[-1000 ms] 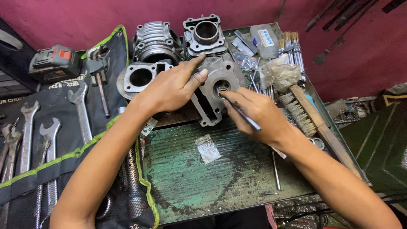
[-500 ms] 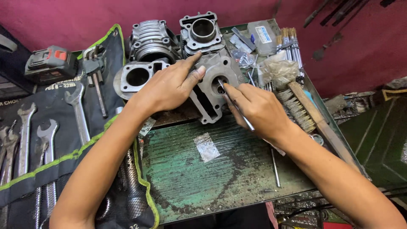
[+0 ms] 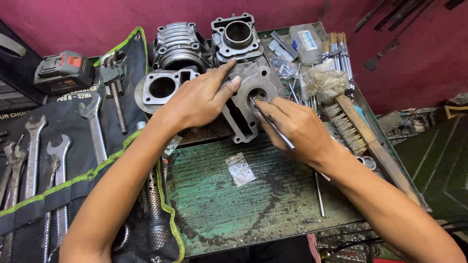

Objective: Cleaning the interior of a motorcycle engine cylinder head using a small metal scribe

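My left hand [image 3: 200, 100] lies flat on a grey engine cylinder head [image 3: 253, 97] on the worn green tray [image 3: 219, 204], pressing it down with fingers spread over its upper edge. My right hand [image 3: 297, 129] holds a thin metal pick [image 3: 275, 127] like a pen, its tip set at the round bore in the casting's middle. The tool's tip is partly hidden by my fingers.
Three other engine cylinders stand behind: one finned [image 3: 178, 44], one with a square top [image 3: 238, 35], one flat-flanged [image 3: 163, 87]. A wire brush [image 3: 356, 124] lies at right. Several spanners [image 3: 92, 126] sit in a black tool roll at left, next to a battery pack [image 3: 63, 70]. A small clear bag [image 3: 241, 169] lies mid-tray.
My right hand has shifted slightly left, bringing the pick tip into the bore. My left hand has kept its press on the casting.
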